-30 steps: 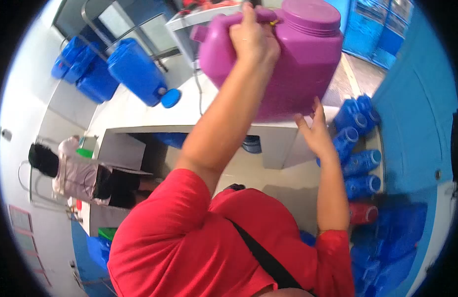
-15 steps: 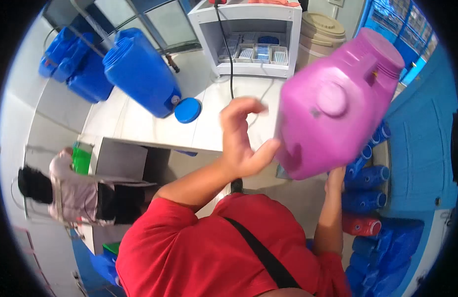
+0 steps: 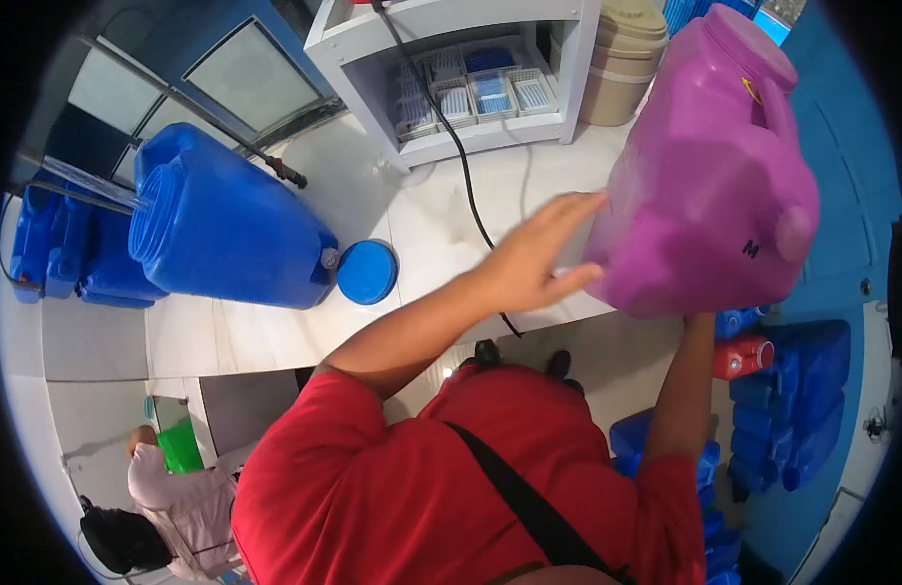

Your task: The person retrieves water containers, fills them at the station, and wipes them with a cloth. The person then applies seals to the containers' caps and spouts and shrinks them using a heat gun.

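Note:
A purple plastic water jug (image 3: 709,185) with a side handle and a black letter M is raised at the right, above the counter's end. My left hand (image 3: 537,258) is open, fingers spread, with its tips at the jug's left side; whether they touch it cannot be made out. My right forearm (image 3: 677,395) reaches up beneath the jug, and my right hand is hidden behind it, bearing its weight. On the counter (image 3: 441,219), an uncapped blue water jug (image 3: 231,229) has water running into its mouth from a pipe. Beside it lies a round blue cap (image 3: 367,272).
A white shelf (image 3: 460,34) with baskets stands at the back, a black cable (image 3: 460,146) hanging across the counter. Beige buckets (image 3: 616,73) are behind the purple jug. Blue containers (image 3: 787,400) and a red one (image 3: 741,358) line the right. Another person (image 3: 183,502) is at lower left.
The purple jug has moved up and right and turned, so its M side shows. My left hand has moved right, its fingers straightening. The view has shifted toward the counter.

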Tool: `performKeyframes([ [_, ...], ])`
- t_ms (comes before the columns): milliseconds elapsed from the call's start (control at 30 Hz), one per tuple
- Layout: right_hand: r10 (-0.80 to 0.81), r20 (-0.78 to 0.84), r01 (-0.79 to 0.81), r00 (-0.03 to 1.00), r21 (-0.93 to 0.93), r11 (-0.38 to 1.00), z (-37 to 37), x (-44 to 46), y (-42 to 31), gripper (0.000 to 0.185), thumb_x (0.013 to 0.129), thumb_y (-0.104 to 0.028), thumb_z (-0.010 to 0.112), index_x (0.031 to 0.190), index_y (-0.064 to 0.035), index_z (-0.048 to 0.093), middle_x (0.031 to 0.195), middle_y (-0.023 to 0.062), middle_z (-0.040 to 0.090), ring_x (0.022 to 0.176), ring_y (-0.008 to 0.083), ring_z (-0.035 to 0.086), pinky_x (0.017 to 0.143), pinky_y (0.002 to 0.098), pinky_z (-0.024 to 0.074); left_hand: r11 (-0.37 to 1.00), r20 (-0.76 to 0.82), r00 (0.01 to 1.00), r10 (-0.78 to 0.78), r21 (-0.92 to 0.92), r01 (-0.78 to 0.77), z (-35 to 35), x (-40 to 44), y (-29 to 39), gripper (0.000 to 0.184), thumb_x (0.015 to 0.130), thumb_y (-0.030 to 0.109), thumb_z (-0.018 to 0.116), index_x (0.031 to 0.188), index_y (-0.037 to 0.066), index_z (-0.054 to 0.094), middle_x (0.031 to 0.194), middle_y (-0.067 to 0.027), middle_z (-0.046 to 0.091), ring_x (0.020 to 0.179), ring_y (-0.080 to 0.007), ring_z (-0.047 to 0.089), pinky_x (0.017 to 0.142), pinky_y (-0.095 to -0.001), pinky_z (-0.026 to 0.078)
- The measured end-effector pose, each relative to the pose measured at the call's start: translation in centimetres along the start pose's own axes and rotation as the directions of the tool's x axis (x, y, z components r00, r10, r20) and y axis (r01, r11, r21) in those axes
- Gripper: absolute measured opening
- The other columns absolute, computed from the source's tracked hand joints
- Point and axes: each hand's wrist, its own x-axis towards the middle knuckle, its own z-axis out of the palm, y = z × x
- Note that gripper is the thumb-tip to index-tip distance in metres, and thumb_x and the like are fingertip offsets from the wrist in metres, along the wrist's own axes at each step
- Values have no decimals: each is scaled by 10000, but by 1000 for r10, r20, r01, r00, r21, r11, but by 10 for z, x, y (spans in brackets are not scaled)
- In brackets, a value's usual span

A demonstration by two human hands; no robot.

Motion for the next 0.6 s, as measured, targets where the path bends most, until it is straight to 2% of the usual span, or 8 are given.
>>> performKeyframes([
  [67,-145,19,140,989,-403,905,-13,-14,6,556,1019,-265,525,1482,-2,368,1473,125,463,1316,277,473,1102,391,389,999,-241,970,18,30,-11,-29,-10,-13,524,897,148,715,1355,22,492,1198,-137,605,1074,-209,596,915,-334,494],
  [133,-298,64,272,952,-619,737,-22,-58,11,557,1015,-255,532,1482,-1,367,1477,127,459,1320,278,470,1105,388,387,997,-595,800,-74,-51,54,-65,-24,-30,360,924,109,673,1250,21,548,1072,-75,642,949,-144,607,841,-296,501],
  [167,-346,61,318,936,-564,762,-23,-80,9,558,1013,-250,535,1483,0,366,1479,128,457,1322,279,468,1106,387,385,988,-748,646,-152,-141,70,-85,-25,-38,299,939,82,644,1217,21,553,1022,-50,642,900,-122,602,803,-284,502],
  [267,-377,-62,380,924,66,922,0,-127,-6,542,930,-208,665,1385,7,463,1370,130,523,1240,306,524,1050,415,410,966,-819,518,-249,-170,196,-121,-34,-96,231,923,123,666,1117,15,605,956,-69,634,834,-131,598,733,-263,496],
  [333,-375,-104,389,921,286,876,7,-126,-4,538,902,-194,708,1353,9,495,1333,130,546,1212,315,543,1031,424,418,876,-700,687,-197,189,443,-128,-29,-131,140,911,111,660,1026,31,656,927,-84,646,837,-172,634,733,-282,509],
  [467,-339,70,302,938,312,901,12,-116,-12,711,809,-187,808,1370,2,414,1295,127,525,1178,249,532,1032,393,406,660,-466,884,37,676,329,-131,31,-180,141,839,129,703,975,101,731,1005,-133,679,888,-303,663,796,-383,551],
  [500,-315,92,265,945,352,897,12,-115,-13,709,820,-173,792,1380,3,393,1303,135,512,1179,245,525,1035,390,403,662,-467,883,43,676,325,-134,47,-194,141,839,129,703,975,101,731,1005,-133,679,888,-303,663,796,-383,551],
  [600,-334,85,283,939,361,889,13,-108,-15,733,841,-195,775,1410,4,359,1302,146,509,1172,255,531,1034,380,408,550,-162,981,-104,813,192,-133,84,-219,188,842,221,706,1013,162,758,1072,-128,691,944,-321,669,860,-442,543],
])
